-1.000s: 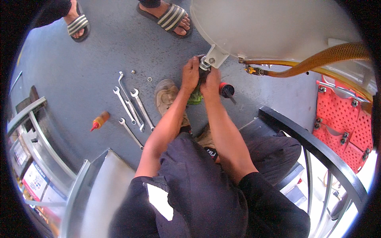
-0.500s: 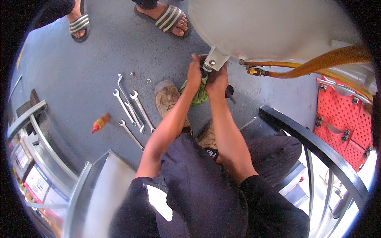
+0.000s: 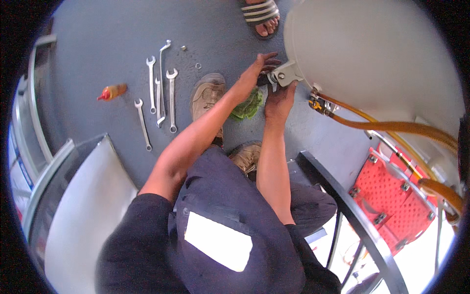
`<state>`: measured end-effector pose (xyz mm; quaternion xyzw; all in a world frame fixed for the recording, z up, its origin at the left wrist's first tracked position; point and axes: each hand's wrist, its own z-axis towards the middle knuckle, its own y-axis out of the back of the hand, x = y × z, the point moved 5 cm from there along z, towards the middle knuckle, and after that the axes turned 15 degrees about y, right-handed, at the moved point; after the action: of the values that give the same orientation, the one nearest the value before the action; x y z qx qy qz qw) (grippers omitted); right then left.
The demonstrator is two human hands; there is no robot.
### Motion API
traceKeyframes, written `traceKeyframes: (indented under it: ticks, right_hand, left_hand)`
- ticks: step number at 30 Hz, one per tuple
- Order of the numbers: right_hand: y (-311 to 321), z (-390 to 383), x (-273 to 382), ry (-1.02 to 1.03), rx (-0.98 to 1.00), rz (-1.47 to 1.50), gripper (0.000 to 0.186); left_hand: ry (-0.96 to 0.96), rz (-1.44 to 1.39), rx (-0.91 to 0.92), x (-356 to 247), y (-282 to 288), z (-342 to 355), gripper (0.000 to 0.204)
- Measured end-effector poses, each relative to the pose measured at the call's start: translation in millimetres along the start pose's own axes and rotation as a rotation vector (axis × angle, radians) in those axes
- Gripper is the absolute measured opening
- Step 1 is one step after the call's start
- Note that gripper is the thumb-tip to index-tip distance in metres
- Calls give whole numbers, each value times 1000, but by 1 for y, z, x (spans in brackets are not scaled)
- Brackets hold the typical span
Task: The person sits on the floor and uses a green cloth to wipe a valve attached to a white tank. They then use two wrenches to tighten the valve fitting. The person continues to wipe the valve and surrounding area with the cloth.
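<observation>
My left hand (image 3: 254, 73) reaches to a dark cylindrical fitting (image 3: 264, 80) at the white bracket (image 3: 290, 72) on the pale tank, its fingers stretched out and apart over the fitting. Just below the bracket, my right hand (image 3: 279, 104) has its fingers closed around the fitting's underside, partly hidden. A green cloth (image 3: 247, 107) lies beneath my hands. Several steel spanners (image 3: 172, 100), a small nut (image 3: 184, 48) and a washer (image 3: 198, 65) lie to the left on the grey floor.
The tank (image 3: 372, 59) fills the upper right, with amber hoses (image 3: 391, 126) below. A black railing (image 3: 338, 193), red perforated panels (image 3: 391, 203) and a metal step edge (image 3: 66, 152) surround me. A bottle (image 3: 112, 92) lies left. Another person's sandalled foot (image 3: 259, 17) stands at the top.
The view has shifted, moving tank and spanners within the picture. My left hand's fingers have spread over the fitting. Only one of the other person's feet still shows.
</observation>
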<state>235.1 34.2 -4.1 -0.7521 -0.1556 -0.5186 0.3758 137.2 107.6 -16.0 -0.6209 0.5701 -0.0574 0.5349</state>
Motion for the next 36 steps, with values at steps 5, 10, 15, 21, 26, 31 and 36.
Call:
traceKeyframes:
  ticks: [5,10,15,21,26,31,36]
  right_hand:
    - [3,4,3,-22,34,30,58]
    - [7,4,10,-32,-15,-93,62]
    - [13,6,27,-108,-15,-371,70]
    - [8,1,29,-113,-11,-597,64]
    - [0,6,69,198,228,-1652,40]
    - [-125,-64,74,808,362,-1394,24]
    - [-192,-48,-22,564,1001,-1266,23]
  left_hand:
    - [-16,-38,52,2,-3,2,79]
    - [-34,-62,2,3,7,6,74]
    - [-247,612,-112,18,28,-14,54]
    - [-463,970,-280,26,21,-22,65]
    - [-531,1168,-411,21,17,-12,62]
    - [-543,1149,-461,25,26,-16,64]
    - [-694,1062,-530,45,26,-4,57]
